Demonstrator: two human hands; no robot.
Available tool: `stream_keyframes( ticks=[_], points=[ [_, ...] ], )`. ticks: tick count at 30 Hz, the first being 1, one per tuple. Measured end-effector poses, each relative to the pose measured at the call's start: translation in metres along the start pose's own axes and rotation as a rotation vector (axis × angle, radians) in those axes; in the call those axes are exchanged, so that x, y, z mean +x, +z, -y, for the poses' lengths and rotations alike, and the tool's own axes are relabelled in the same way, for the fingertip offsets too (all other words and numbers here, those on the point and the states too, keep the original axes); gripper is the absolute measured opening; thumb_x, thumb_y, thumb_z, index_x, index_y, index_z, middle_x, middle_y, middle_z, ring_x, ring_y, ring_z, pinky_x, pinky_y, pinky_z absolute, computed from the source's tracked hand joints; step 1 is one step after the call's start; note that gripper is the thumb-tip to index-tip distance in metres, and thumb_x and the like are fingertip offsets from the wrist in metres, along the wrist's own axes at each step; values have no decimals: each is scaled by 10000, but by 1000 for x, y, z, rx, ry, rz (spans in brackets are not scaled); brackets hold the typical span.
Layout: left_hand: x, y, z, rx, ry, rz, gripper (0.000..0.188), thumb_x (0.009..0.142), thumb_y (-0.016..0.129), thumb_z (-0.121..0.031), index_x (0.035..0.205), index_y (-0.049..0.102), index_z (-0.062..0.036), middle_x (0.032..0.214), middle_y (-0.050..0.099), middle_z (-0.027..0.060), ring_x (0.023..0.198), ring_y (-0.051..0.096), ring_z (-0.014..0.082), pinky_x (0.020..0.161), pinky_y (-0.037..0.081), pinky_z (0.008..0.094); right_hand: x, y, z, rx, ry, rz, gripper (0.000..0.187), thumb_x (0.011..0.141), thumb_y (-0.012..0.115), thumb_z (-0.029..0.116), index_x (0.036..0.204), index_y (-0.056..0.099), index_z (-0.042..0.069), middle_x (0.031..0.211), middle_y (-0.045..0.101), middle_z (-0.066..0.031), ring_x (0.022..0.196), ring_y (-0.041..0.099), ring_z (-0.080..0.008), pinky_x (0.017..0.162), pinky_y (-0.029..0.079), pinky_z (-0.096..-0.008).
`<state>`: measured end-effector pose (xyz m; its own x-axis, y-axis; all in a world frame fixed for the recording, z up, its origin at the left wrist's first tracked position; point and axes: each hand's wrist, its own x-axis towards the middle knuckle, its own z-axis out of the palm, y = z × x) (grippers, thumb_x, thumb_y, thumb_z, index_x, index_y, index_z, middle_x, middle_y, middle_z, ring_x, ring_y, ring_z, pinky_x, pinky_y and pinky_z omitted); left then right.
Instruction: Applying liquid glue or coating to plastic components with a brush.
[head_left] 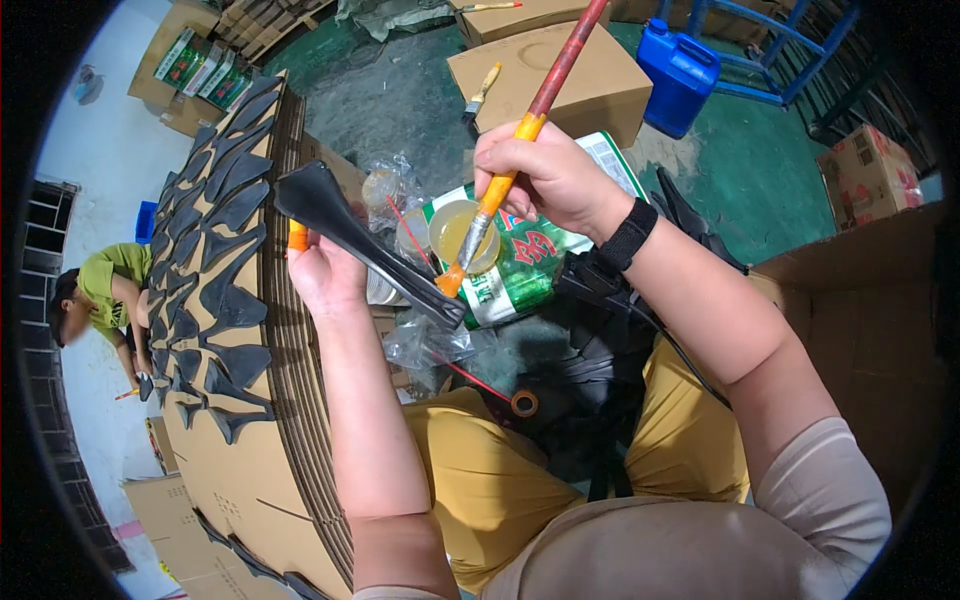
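Observation:
My left hand [332,272] is closed on a long black piece [345,215] that looks like rubber or leather, with a broad flared end and a narrow end; orange tape shows on a finger. My right hand [545,182] grips a paintbrush [557,82] with a red and orange handle. Its orange-stained bristles sit at the narrow end of the black piece; whether they touch it I cannot tell. Just beyond, a round tub [455,222] of yellowish liquid stands on a green and white printed bag [520,275].
Left of me, stacked cardboard sheets [215,455] carry many similar black pieces [235,210]. Another person [118,285] works past them. Ahead are a cardboard box [570,85] with a second brush [484,88] and a blue jerrycan [677,75]. A tape roll [524,403] lies near my knees.

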<state>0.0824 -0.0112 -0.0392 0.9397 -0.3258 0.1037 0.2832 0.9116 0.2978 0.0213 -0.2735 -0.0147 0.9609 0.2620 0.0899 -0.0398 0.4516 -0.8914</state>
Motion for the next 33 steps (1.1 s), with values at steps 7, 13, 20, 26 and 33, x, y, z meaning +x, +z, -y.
stream_keyframes(
  ticks=[7,13,20,26,33],
  points=[
    [7,-12,-25,-8,142,-196,275,898,418,-171,1010,594,9,1071,617,156,981,588,271,906,428,480,-2,1,4,69,-45,-47,232,851,512,155,703,590,-6,607,581,-73,380,459,-73,385,368,-186],
    [3,-26,-50,-95,237,-200,277,866,461,-169,1045,578,7,1085,586,188,1016,520,307,924,364,490,-1,5,2,51,-48,-143,226,859,510,166,725,593,5,585,549,-31,423,477,-58,400,375,-183],
    [5,-1,-37,13,482,-516,298,886,437,-175,1101,546,0,1164,553,175,1096,514,290,984,362,484,-3,-6,12,-81,-101,-207,146,837,546,159,768,608,45,672,570,2,507,497,-36,444,385,-166],
    [4,-4,-38,54,512,-590,301,895,418,-193,1104,540,-15,1155,557,155,1100,506,289,987,362,475,-8,-2,21,-191,-208,-80,125,824,563,159,773,612,55,702,575,11,574,493,-36,513,385,-174],
    [5,-2,-36,80,499,-612,293,903,406,-193,1100,539,-21,1150,555,156,1083,512,285,985,370,468,-6,4,21,-233,-235,18,147,812,580,170,811,606,25,723,578,-14,604,498,-57,538,397,-193]
  ],
)
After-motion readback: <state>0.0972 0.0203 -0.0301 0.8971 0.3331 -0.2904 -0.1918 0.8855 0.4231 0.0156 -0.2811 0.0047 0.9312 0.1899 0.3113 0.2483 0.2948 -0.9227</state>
